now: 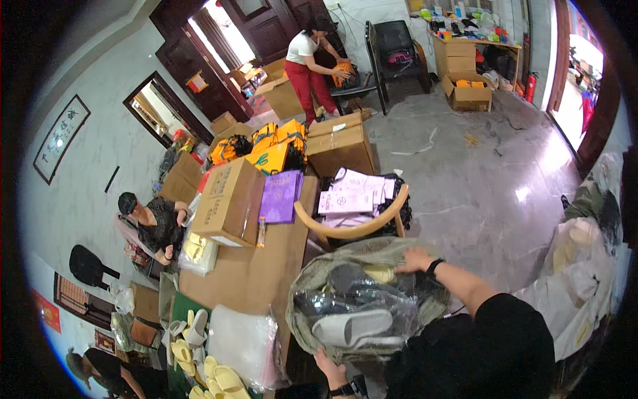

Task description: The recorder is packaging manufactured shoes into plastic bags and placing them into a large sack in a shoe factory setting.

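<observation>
1. From where I stand, the woven sack (298, 326) gapes beside the table (219, 282), its mouth turned up toward the worker, with both bare hands at its rim.
2. The right hand (415, 259) lies over the far right edge, fingers stretched toward the inside, so it looks to be holding the cloth out. How tightly they curl I cannot tell.
3. The left hand (330, 369) is at the near left edge, thumb and fingers slightly parted against the rim; whether cloth is pinched between them I cannot tell.
4. The large grey slipper (364, 324) lies inside, near the sack's front, its long axis running roughly left to right. It sits just beyond the left fingers, clearly the nearer ones; from the right hand it lies back toward the worker and to the left.
5. Clear plastic shines over the contents, and the near rim stands between left hand and slipper.
6. Deeper in, dark wrapped goods (352, 282) fill the middle, and a pale yellow piece (379, 273) sits close to the right fingertips.
7. A curved wooden chair back (359, 231) rises just past the sack, with pink packets (345, 203) behind it.
8. Leftward on the table are clear plastic bags (239, 339) and yellow slippers (229, 381); farther along stands a cardboard box (226, 199).
</observation>
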Tool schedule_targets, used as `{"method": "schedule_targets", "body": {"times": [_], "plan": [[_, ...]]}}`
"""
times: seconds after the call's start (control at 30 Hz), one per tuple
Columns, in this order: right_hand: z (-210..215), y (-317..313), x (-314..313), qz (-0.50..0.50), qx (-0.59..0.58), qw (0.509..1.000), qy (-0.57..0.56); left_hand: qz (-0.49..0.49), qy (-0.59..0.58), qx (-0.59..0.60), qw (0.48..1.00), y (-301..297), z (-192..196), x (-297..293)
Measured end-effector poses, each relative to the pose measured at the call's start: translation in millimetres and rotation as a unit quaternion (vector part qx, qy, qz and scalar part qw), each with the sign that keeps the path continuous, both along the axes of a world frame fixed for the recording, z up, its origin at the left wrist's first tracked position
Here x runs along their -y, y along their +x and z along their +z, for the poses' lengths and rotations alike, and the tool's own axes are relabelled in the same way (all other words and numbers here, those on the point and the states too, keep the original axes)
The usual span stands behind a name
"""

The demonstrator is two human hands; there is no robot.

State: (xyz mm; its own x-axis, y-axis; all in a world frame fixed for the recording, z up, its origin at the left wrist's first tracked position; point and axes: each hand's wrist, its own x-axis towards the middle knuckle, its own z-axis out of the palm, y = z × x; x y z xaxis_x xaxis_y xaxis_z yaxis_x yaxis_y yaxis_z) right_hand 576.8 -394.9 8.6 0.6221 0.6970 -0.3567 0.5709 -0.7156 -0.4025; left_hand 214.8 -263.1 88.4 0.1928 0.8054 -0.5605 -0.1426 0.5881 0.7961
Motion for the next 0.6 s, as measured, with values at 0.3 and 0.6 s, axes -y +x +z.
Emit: {"method": "schedule_targets", "body": {"times": [0.3,0.6], "plan": [[-34.5,4.6,-27.8,0.101,0.113,0.988,0.013,0.158,-0.014,-0.361,0.919,2.7,-31.5,15.4],[-33.6,20.7,-9.9,0.109,0.207,0.966,0.108,-0.084,-0.076,-0.111,0.987,-24.8,-13.2,52.2]]}}
